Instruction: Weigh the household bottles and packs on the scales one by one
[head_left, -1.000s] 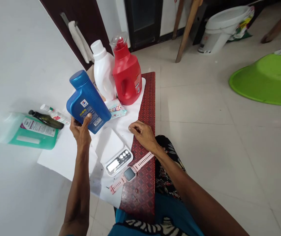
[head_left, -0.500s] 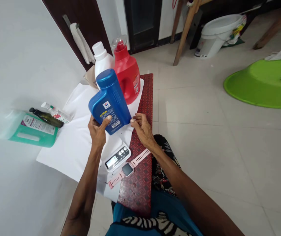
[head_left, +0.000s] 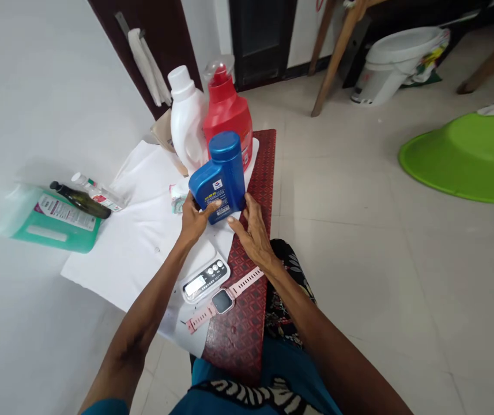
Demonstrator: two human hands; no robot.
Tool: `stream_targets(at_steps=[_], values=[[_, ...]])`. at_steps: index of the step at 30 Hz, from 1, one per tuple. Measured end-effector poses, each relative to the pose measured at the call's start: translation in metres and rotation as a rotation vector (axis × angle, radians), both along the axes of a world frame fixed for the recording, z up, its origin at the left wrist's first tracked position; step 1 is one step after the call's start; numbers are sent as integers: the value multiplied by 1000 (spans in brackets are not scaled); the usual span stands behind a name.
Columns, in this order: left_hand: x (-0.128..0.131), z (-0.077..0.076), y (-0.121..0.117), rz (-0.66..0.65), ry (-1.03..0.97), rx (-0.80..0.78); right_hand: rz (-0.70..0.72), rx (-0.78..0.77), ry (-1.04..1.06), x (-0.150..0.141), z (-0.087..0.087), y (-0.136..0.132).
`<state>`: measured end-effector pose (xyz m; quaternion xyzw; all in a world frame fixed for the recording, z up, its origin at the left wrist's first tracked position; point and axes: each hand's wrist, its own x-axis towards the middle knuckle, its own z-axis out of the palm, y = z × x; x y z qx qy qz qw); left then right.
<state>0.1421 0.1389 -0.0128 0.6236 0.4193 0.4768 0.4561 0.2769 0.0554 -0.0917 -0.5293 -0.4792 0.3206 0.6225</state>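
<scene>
My left hand [head_left: 195,219] is closed round the lower left of a blue plastic bottle [head_left: 225,178], thumb on its printed label. The bottle leans slightly and its cap is on. My right hand [head_left: 253,230] is at the bottle's lower right, thumb and fingers apart; its fingertips appear to touch the side. Below the hands lies a white digital kitchen scale [head_left: 206,276], part of its platform hidden by my left arm. A pink-strapped smartwatch [head_left: 222,301] lies beside the scale. Behind the blue bottle stand a red jug [head_left: 228,112] and a white jug [head_left: 188,127].
On the left of the white cloth [head_left: 121,253] are a green liquid jug [head_left: 56,225], a dark bottle [head_left: 80,202] and a small clear bottle [head_left: 100,193]. A soft packet [head_left: 178,196] is partly hidden. A red patterned tabletop edge [head_left: 240,323] runs along my right.
My left hand has carried the blue bottle to the right, in front of the red jug, turning it more upright. My right hand has spread its fingers and come to the bottle's side.
</scene>
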Motion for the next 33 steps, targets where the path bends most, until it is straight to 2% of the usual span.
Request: stream_targets(at_steps=[2, 5, 9, 11, 15, 19, 22, 24, 26, 28, 33], values=[[-14, 0, 5, 5, 147, 22, 5, -5, -7, 1, -3, -1], [-34, 1, 0, 68, 349, 183, -3, -34, 31, 3, -8, -2], [-63, 2, -17, 103, 372, 318, 1, -76, 88, 6, -8, -3], [-85, 0, -24, 194, 349, 325, -4, -102, 89, 6, -3, -5], [-153, -10, -27, 533, 298, 282, -21, -155, 119, 5, 7, -9], [-237, -19, -22, 978, 300, 199, -17, -201, 187, 9, 8, -8], [-294, -16, -15, 1300, 348, 189, -20, -262, 212, 15, 7, -5], [-325, -9, -6, 1406, 365, 175, -26, -302, 146, 18, 7, -5], [-352, -1, 7, 1423, 353, 133, -39, -315, 61, 18, 8, -6], [-373, 6, 22, 1381, 322, 88, -47, -313, 7, 16, 8, -8], [-406, 11, 53, 1274, 234, 25, -71, -336, -88, 7, 11, -10]])
